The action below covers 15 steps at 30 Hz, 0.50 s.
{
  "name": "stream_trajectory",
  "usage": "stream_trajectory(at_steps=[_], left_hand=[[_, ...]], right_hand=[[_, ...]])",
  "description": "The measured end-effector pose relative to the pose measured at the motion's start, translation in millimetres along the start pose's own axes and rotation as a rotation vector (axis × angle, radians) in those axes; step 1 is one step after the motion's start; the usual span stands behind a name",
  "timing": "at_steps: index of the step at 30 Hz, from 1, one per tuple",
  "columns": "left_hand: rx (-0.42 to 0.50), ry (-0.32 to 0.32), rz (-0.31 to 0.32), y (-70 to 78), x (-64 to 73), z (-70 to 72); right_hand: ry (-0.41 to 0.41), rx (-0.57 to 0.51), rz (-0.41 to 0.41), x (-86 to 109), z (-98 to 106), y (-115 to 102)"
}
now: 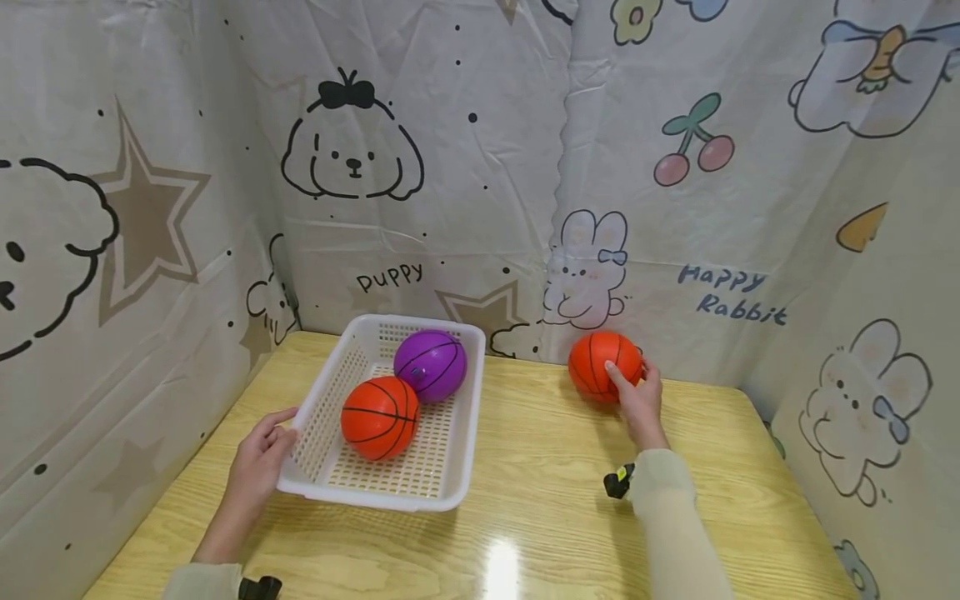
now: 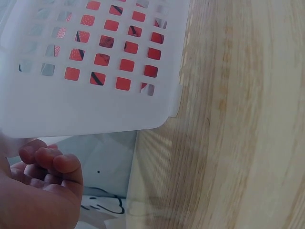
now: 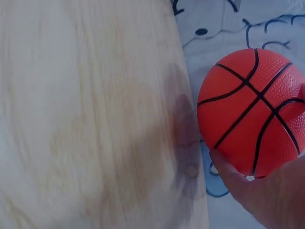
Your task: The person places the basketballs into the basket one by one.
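Observation:
My left hand [image 1: 255, 458] grips the left rim of a white perforated plastic basket [image 1: 474, 417], near its front corner. In the left wrist view that hand [image 2: 43, 200] shows curled fingers at the edge of the basket wall [image 2: 90, 109]. Inside the basket lie an orange toy basketball [image 1: 378, 417] and, behind it to the right, a purple one [image 1: 431, 365]. Off to the right, my right hand [image 1: 643, 404] holds another orange toy basketball [image 1: 592, 362], thumb on the near side and fingers round its right. Whether this ball touches the table cannot be told.
Beneath everything is a light wooden table [image 1: 540, 467], its back edge against a printed curtain [image 1: 480, 167] that also hangs at both sides. The held ball is close to the back curtain. A small black wrist device [image 1: 618, 482] sits at the right cuff.

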<state>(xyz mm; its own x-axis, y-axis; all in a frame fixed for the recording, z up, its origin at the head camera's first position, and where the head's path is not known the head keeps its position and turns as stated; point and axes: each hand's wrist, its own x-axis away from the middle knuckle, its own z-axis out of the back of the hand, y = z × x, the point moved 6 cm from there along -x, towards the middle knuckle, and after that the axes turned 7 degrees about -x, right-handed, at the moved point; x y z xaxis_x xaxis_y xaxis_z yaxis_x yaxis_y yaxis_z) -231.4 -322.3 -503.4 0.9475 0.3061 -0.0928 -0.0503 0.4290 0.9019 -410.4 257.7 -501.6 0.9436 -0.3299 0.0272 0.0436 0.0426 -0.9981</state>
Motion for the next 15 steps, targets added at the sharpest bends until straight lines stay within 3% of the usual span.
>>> stream_trajectory(at_steps=[15], left_hand=[[-0.022, -0.009, 0.019, -4.2, -2.6, 0.0]], right_hand=[[-0.235, -0.090, 0.049, 42.3, -55.4, -37.9]])
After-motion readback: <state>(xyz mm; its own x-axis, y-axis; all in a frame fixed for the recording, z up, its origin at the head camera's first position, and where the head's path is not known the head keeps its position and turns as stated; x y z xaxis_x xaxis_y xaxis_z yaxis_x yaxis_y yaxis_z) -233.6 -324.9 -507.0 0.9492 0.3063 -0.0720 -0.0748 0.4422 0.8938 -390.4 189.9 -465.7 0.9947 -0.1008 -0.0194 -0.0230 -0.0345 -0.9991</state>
